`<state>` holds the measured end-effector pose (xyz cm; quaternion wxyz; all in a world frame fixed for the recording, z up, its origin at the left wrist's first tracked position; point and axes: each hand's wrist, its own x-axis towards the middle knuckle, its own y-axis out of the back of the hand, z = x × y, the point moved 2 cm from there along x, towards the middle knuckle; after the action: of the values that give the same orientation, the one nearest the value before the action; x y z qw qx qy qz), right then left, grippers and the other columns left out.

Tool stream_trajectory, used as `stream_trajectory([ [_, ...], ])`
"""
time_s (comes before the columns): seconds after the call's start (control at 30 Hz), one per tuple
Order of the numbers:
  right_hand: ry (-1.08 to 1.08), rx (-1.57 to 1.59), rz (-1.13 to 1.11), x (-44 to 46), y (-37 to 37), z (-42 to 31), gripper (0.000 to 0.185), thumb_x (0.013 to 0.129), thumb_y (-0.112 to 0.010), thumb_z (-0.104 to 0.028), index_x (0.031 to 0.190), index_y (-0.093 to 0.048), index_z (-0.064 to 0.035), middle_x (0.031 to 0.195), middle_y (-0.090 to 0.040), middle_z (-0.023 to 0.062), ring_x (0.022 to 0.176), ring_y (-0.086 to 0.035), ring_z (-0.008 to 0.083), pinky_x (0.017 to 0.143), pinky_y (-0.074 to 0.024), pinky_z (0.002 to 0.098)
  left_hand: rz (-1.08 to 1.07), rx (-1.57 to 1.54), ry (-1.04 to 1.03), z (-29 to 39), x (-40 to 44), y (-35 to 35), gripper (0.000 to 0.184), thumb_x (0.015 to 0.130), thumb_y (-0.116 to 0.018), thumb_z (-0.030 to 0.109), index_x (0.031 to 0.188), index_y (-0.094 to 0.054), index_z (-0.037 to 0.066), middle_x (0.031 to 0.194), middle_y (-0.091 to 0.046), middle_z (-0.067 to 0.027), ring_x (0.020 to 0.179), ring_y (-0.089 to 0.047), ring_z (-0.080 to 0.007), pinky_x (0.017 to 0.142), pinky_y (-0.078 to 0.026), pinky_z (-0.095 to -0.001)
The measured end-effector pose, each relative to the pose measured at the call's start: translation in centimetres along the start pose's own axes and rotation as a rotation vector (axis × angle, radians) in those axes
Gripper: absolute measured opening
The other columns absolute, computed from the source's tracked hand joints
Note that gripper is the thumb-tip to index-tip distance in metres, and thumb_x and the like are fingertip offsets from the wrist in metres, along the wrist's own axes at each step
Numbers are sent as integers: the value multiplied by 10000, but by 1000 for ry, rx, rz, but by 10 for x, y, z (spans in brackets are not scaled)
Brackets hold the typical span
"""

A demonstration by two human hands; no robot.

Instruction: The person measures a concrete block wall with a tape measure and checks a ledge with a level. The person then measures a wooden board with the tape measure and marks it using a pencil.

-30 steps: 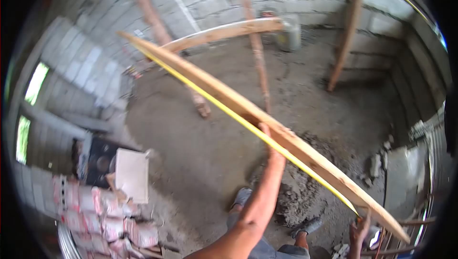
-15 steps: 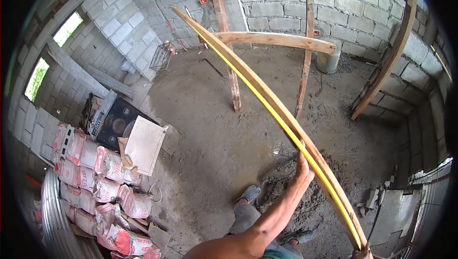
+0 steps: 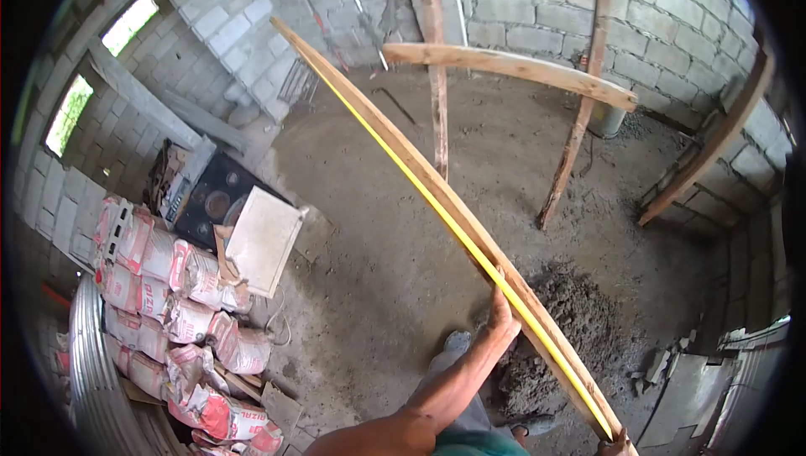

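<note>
A long wooden board (image 3: 409, 156) slants across the view from upper left to lower right. Along its near edge runs a yellow tape measure blade (image 3: 437, 208). My left hand (image 3: 504, 311) is closed around the board and blade a little below the middle, with its thumb along the edge. At the board's lower right end, my right hand (image 3: 617, 446) is closed on the wood beside the blade's end. Most of that hand is cut off by the frame's bottom edge. The tape's case cannot be made out.
Wooden posts (image 3: 579, 149) and a crosspiece (image 3: 512, 68) stand ahead. A wet cement heap (image 3: 579, 305) lies on the floor below the board. Stacked cement bags (image 3: 193, 322), a stove (image 3: 220, 200) and metal sheets (image 3: 88, 372) stand left. Block walls (image 3: 655, 36) surround the room.
The view has shifted, so the posts and crosspiece appear farther right. The board's lower end and both hands sit slightly farther left in view. Both hands keep their hold.
</note>
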<state>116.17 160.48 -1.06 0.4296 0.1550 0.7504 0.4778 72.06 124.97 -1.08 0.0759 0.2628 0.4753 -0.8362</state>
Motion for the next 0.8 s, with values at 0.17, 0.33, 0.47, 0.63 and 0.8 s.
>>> stream_trajectory([
  [0.17, -108, 161, -22, -34, 42, -150, 524, 881, -644, -229, 1372, -562, -66, 769, -623, 80, 603, -589, 175, 526, -484, 327, 45, -39, -5, 77, 32, 18, 916, 866, -610, 694, 1493, -288, 109, 1351, -425, -103, 1238, -445, -238, 1038, -426, -418],
  [0.33, 233, -198, -41, 54, -2, -67, 634, 850, -669, -191, 1447, -469, -113, 829, -673, 52, 675, -627, 197, 631, -524, 362, 107, -88, -17, 137, 44, 12, 971, 854, -618, 701, 1536, -210, 143, 1434, -370, -119, 1304, -405, -272, 1088, -391, -462],
  [0.47, -34, 86, -115, 21, 80, -199, 599, 825, -669, -176, 1405, -526, -138, 940, -701, 122, 800, -674, 258, 732, -558, 396, 96, -108, -48, 164, 64, 9, 948, 865, -595, 713, 1527, -226, 144, 1425, -382, -118, 1298, -414, -275, 1074, -408, -474],
  [0.63, 92, -145, -51, 70, 91, -249, 482, 841, -656, -248, 1310, -609, -145, 1095, -699, 138, 971, -684, 310, 865, -555, 407, 166, -130, -74, 193, 96, -3, 915, 861, -586, 724, 1502, -284, 146, 1399, -410, -117, 1257, -456, -294, 1026, -457, -486],
  [0.8, 141, -164, 271, 66, 145, -375, 574, 723, -755, -225, 1233, -622, 4, 1150, -654, 277, 1111, -620, 412, 1000, -487, 434, 152, -160, -18, 205, 187, 35, 947, 819, -587, 762, 1492, -324, 151, 1415, -423, -123, 1265, -458, -327, 1027, -440, -557],
])
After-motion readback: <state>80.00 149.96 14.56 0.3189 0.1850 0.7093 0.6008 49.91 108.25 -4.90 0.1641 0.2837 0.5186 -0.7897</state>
